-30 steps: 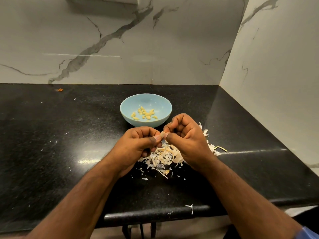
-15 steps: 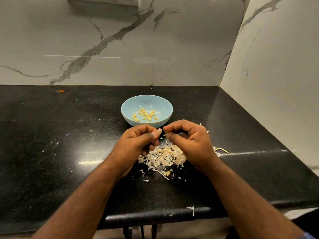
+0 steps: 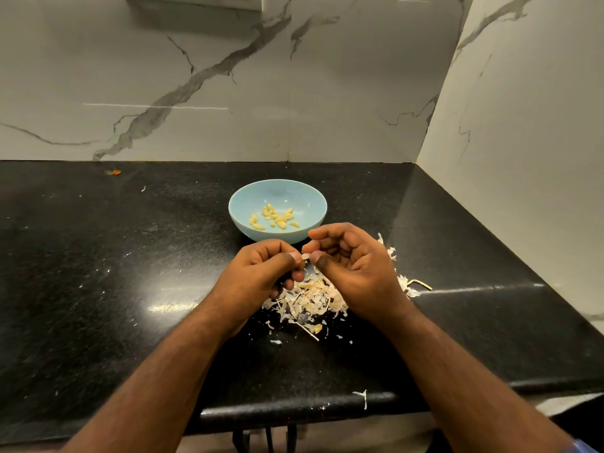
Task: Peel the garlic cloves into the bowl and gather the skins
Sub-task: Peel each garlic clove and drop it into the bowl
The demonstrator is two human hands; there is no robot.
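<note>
A light blue bowl (image 3: 310, 197) stands on the black counter and holds several peeled yellow garlic cloves (image 3: 274, 217). Just in front of it, my left hand (image 3: 261, 273) and my right hand (image 3: 356, 266) meet fingertip to fingertip. Between them they pinch a small pale garlic clove (image 3: 306, 256). Under and behind my hands lies a heap of papery garlic skins (image 3: 310, 299), partly hidden by my right hand.
The black stone counter (image 3: 130, 273) carries scattered skin flecks, and one strip (image 3: 363, 397) hangs at its front edge. Marble walls close the back and the right side. A small orange scrap (image 3: 116, 172) lies far back left.
My hands parted slightly half a second ago and have come back together on the clove. My right hand's fingers have uncurled somewhat.
</note>
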